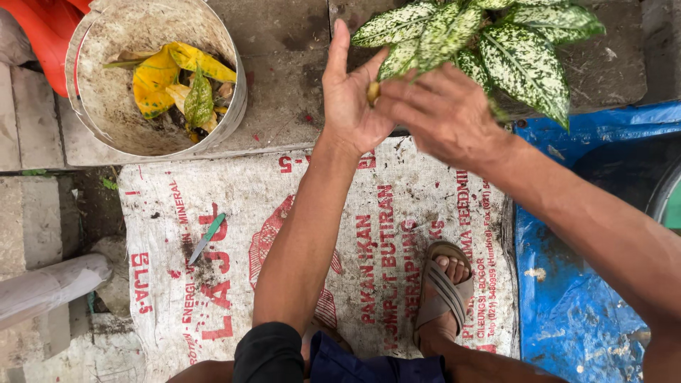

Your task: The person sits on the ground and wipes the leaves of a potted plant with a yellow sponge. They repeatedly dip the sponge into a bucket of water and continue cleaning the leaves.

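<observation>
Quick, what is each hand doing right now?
Left hand: open, palm up, beside the plant stem.
Right hand: blurred; fingers reach to the stem, grip cannot be told.

The left hand (349,99) is raised with its palm open and facing right, fingers straight and pointing away, on a bare forearm that rises from a dark rolled sleeve. The right hand (441,113) comes in from the right, back up and slightly blurred, fingers bent toward the left palm. The fingertips (386,99) meet the left palm.
</observation>
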